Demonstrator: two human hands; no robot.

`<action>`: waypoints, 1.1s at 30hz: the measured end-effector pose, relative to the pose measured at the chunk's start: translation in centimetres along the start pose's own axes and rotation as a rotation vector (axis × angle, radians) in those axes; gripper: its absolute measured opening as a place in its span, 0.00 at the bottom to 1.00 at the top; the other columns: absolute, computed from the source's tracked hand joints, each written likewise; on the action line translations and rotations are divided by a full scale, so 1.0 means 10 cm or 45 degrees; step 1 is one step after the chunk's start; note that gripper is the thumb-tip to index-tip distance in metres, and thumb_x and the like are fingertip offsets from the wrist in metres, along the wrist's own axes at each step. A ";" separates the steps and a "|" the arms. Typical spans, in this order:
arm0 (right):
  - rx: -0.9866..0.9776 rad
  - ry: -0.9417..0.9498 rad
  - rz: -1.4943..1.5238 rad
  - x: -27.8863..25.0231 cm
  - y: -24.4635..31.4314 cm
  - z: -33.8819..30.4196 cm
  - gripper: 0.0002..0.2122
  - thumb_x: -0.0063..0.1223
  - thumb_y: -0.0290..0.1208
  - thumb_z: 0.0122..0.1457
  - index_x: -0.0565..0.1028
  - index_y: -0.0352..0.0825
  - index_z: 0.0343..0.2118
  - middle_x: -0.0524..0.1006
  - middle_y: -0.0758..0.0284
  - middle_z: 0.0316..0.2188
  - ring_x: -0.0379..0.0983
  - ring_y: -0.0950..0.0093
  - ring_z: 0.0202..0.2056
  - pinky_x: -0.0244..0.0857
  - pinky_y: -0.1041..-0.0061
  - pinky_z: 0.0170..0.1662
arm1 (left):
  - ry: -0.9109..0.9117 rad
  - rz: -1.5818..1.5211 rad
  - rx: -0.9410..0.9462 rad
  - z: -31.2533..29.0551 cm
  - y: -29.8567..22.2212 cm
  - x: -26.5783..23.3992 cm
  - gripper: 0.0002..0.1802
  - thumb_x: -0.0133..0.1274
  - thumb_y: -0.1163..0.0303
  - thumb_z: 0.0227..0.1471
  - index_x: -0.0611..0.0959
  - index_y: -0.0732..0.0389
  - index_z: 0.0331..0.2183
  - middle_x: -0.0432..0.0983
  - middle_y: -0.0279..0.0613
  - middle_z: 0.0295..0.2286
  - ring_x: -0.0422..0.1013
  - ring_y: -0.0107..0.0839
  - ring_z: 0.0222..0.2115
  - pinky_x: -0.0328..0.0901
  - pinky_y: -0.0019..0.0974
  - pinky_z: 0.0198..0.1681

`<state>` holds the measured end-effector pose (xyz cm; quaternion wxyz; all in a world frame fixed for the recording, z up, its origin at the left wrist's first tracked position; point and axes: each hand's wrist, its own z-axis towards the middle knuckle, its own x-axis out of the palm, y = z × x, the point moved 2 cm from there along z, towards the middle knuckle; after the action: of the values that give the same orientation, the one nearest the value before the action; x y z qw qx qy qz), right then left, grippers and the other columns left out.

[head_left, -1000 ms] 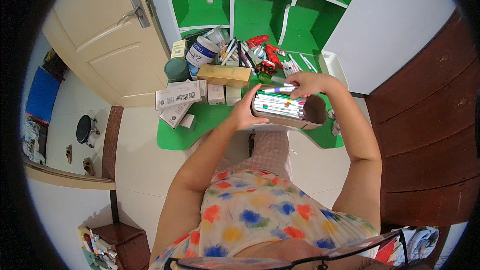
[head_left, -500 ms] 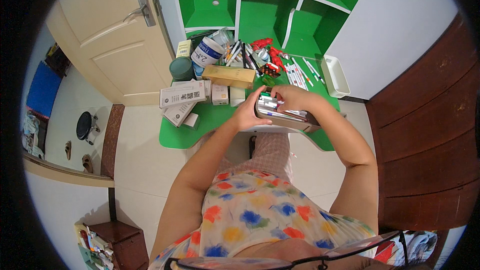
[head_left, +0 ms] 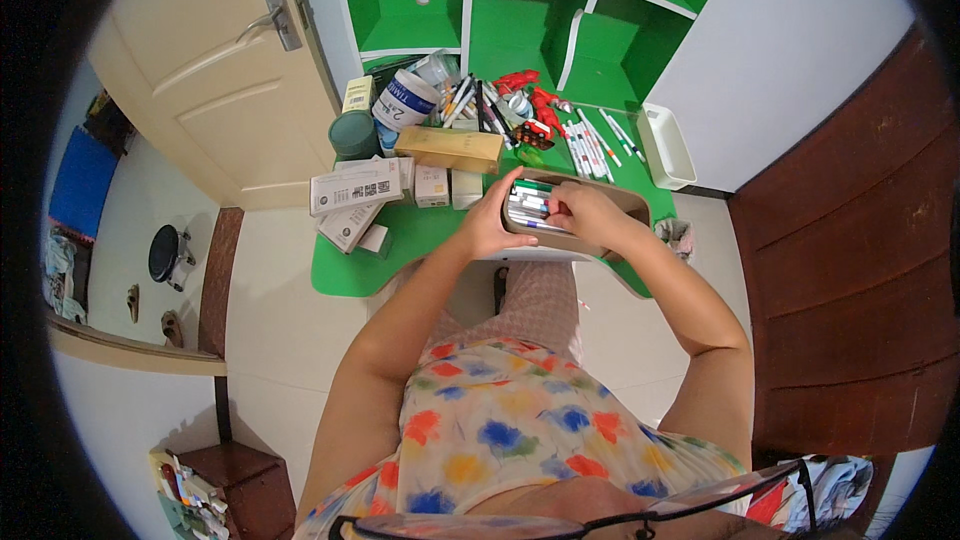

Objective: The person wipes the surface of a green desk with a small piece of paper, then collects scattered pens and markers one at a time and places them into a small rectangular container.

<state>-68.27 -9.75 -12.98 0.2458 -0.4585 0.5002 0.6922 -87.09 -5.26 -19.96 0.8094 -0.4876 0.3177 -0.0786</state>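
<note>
A beige, long-sided bin sits at the front of the green desk, with several white marker pens lying in its left part. My left hand is wrapped round the bin's left end, thumb on the near side and fingers at the far corner. Inside the bin, my right hand has its fingers closed at the right ends of the markers. It seems to pinch a marker, though the fingers partly hide it. Just beyond the bin, more markers lie in a row on the desk.
White boxes, a gold box, a green jar and a white-and-blue tub crowd the desk's left side. Loose pens and red items lie behind. A white tray stands at the right edge.
My right hand has shifted slightly right and lower within the bin, uncovering more of its markers and its right end. My left hand still holds the bin's left end.
</note>
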 end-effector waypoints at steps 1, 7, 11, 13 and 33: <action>-0.022 -0.028 -0.003 -0.01 -0.02 0.03 0.08 0.59 0.28 0.46 0.70 0.35 0.25 0.73 0.58 0.29 0.71 0.58 0.33 0.63 0.63 0.35 | 0.017 -0.009 0.002 0.00 0.00 0.00 0.63 0.71 0.61 0.26 0.51 0.51 0.60 0.58 0.51 0.54 0.60 0.47 0.54 0.57 0.42 0.56; 0.010 0.116 0.112 -0.07 -0.07 0.10 0.08 0.58 0.30 0.51 0.72 0.33 0.29 0.75 0.60 0.28 0.72 0.66 0.31 0.64 0.69 0.35 | 0.044 -0.051 -0.047 0.01 -0.01 -0.01 0.62 0.72 0.61 0.26 0.52 0.52 0.60 0.59 0.51 0.54 0.60 0.47 0.54 0.57 0.42 0.56; 0.144 -0.060 0.300 -0.29 -0.34 0.30 0.08 0.59 0.31 0.49 0.74 0.34 0.28 0.76 0.58 0.26 0.73 0.63 0.30 0.65 0.66 0.34 | 0.037 -0.050 -0.013 0.01 0.02 0.01 0.62 0.71 0.61 0.26 0.52 0.53 0.60 0.59 0.52 0.54 0.59 0.47 0.54 0.57 0.43 0.56; 0.288 -0.265 0.233 -0.44 -0.59 0.42 0.11 0.59 0.34 0.51 0.74 0.33 0.33 0.76 0.60 0.27 0.72 0.65 0.31 0.65 0.68 0.35 | 0.006 -0.047 0.035 0.01 0.02 0.01 0.61 0.71 0.60 0.26 0.53 0.53 0.60 0.59 0.52 0.54 0.59 0.47 0.54 0.56 0.43 0.56; 0.859 -0.030 -0.520 -0.07 -1.46 0.80 0.26 0.60 0.38 0.49 0.67 0.31 0.48 0.69 0.51 0.47 0.69 0.56 0.47 0.65 0.64 0.50 | 0.037 -0.007 -0.015 0.00 -0.07 -0.03 0.61 0.71 0.59 0.28 0.52 0.52 0.60 0.59 0.52 0.54 0.59 0.48 0.54 0.56 0.43 0.56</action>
<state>-59.41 3.23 -18.56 0.5210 -0.4340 0.5954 0.4309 -87.19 -5.52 -19.24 0.8017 -0.4920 0.3284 -0.0860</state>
